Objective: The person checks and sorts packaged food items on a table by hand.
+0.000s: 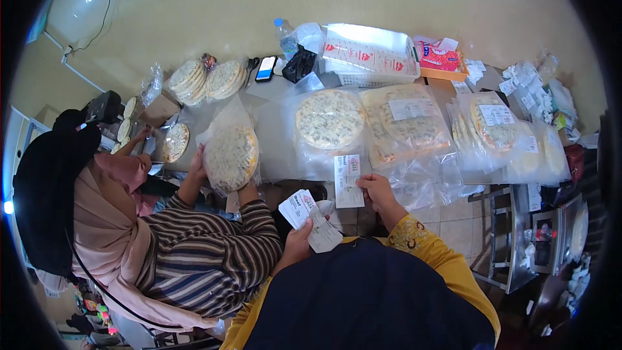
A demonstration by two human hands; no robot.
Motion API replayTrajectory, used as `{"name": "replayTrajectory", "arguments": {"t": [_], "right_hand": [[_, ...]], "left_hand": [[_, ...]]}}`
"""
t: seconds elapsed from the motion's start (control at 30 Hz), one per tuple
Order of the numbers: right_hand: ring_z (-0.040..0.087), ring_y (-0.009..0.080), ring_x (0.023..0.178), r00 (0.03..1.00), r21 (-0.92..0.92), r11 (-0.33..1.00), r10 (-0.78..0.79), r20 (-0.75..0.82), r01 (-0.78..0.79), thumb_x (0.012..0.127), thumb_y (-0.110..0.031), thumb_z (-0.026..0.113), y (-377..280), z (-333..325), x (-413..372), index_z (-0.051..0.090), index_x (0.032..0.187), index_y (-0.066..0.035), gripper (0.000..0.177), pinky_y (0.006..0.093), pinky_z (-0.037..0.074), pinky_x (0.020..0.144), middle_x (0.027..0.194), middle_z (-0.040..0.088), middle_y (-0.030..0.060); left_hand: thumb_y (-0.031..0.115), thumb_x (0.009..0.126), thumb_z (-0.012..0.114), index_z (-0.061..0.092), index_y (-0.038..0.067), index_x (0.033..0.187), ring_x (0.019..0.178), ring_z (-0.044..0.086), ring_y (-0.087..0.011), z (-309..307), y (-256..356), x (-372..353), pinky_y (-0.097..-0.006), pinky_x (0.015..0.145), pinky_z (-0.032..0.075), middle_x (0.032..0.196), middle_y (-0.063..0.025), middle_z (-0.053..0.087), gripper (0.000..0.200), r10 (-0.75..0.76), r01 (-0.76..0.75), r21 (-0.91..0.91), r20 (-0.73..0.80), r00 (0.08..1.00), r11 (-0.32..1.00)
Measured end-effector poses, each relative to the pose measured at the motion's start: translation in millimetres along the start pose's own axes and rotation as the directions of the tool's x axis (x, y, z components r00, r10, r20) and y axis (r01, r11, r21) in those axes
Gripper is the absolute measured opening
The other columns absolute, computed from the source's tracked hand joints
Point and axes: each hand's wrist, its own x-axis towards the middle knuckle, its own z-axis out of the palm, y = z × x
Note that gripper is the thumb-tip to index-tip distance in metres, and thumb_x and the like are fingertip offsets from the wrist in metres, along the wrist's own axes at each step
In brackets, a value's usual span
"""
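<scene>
My left hand [297, 241] is closed on a fanned stack of white printed labels [324, 236] in front of my body. In my right hand [381, 193], a single printed label [350, 185] is pinched at its right edge, just below the table's front edge. Beyond it lies a pizza in a clear plastic bag [330, 116]. To the right of that pizza is a pile of bagged pizzas [424, 129], with a label [412, 109] on the top one. Further right, several more bagged pizzas overlap, and a label [497, 115] shows on one.
On my left a co-worker in a striped top [214, 246] holds a bagged pizza [230, 159]. Stacked pizzas [188, 82], a phone [265, 69], a water bottle [285, 39] and a white basket [372, 78] line the back. Crumpled paper [525, 84] lies at right.
</scene>
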Motion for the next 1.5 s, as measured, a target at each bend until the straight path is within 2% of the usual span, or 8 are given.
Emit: {"name": "replayTrajectory", "arguments": {"t": [0.2,0.5,0.73,0.93,1.03,1.23,1.43,1.5], "right_hand": [[0.044,0.0077,0.039,0.989,0.087,0.991,-0.088,-0.12,0.099,0.076,-0.006,0.064,-7.8,6.9,22.0,0.056,0.084,-0.005,0.012,0.0232,0.035,0.035,0.059,0.054,0.0011],[0.045,0.0081,0.041,0.998,0.041,0.998,-0.047,-0.049,0.049,0.076,-0.007,0.065,-12.3,-13.2,15.0,0.056,0.082,-0.006,0.011,0.0228,0.035,0.036,0.06,0.054,0.0007],[0.055,0.0129,0.056,0.999,0.113,0.993,-0.018,-0.044,0.023,0.08,-0.012,0.063,-12.4,5.3,35.5,0.051,0.09,-0.006,0.017,0.0262,0.048,0.047,0.075,0.057,0.0049],[0.062,0.0209,0.062,0.992,0.218,0.975,0.015,0.127,-0.043,0.081,-0.012,0.061,-21.3,35.9,48.0,0.048,0.093,-0.001,0.021,0.0321,0.055,0.054,0.08,0.058,0.0112],[0.063,0.0247,0.07,0.993,0.362,0.928,-0.11,0.033,0.09,0.082,-0.011,0.061,-23.7,38.3,60.9,0.044,0.098,0.0,0.026,0.034,0.056,0.059,0.086,0.058,0.0134],[0.061,0.0342,0.087,0.992,0.537,0.842,-0.108,0.066,0.056,0.084,-0.002,0.055,-41.1,54.8,92.9,0.039,0.106,0.002,0.028,0.0391,0.055,0.072,0.098,0.053,0.0178],[0.058,0.0396,0.094,0.995,0.61,0.792,0.031,-0.093,0.033,0.085,0.006,0.029,-71.7,101.5,103.6,0.03,0.123,0.007,0.038,0.0437,0.054,0.078,0.115,0.046,0.0244],[0.058,0.0415,0.095,0.999,0.644,0.764,-0.034,-0.027,0.043,0.086,0.004,0.026,-48.5,98.6,143.8,0.025,0.127,0.006,0.041,0.0444,0.055,0.077,0.12,0.042,0.026]], "left_hand": [[0.021,0.094,0.04,0.039,-0.002,0.126,0.105,0.054,-0.0266,0.0,1.1,-2.6,-0.0388,0.091,0.043,0.115,-0.0156,0.055,0.039,-0.01,0.011,-0.056,0.009,1.0,0.998],[0.024,0.094,0.043,0.041,-0.002,0.125,0.103,0.055,-0.0262,5.5,14.6,-3.9,-0.0394,0.091,0.043,0.114,-0.0138,0.056,0.041,-0.05,0.05,-0.065,-0.007,0.999,0.997],[0.026,0.093,0.044,0.041,0.0,0.125,0.103,0.055,-0.0259,19.2,16.5,-6.6,-0.0401,0.09,0.043,0.114,-0.0136,0.056,0.042,0.036,-0.037,-0.074,-0.018,0.999,0.997],[0.026,0.094,0.043,0.04,0.0,0.126,0.102,0.055,-0.0253,26.9,15.6,1.9,-0.0392,0.089,0.044,0.112,-0.0137,0.057,0.041,0.114,-0.116,-0.065,-0.036,0.993,0.991],[0.025,0.094,0.042,0.041,0.0,0.125,0.102,0.056,-0.0248,30.4,14.1,4.8,-0.0388,0.089,0.044,0.112,-0.0138,0.057,0.04,0.153,-0.156,-0.057,-0.053,0.987,0.986],[0.024,0.094,0.042,0.042,-0.002,0.124,0.101,0.056,-0.0245,41.4,16.4,11.6,-0.0385,0.09,0.043,0.112,-0.0135,0.057,0.039,0.168,-0.174,-0.089,-0.068,0.983,0.981],[0.024,0.094,0.042,0.041,-0.003,0.123,0.102,0.055,-0.0269,39.5,12.4,31.2,-0.0389,0.091,0.042,0.114,-0.0163,0.056,0.04,0.189,-0.195,-0.041,-0.117,0.975,0.98],[0.024,0.094,0.041,0.04,-0.004,0.124,0.103,0.055,-0.0273,40.8,12.8,32.7,-0.039,0.091,0.042,0.114,-0.017,0.056,0.041,0.185,-0.192,-0.042,-0.124,0.975,0.981]]}}
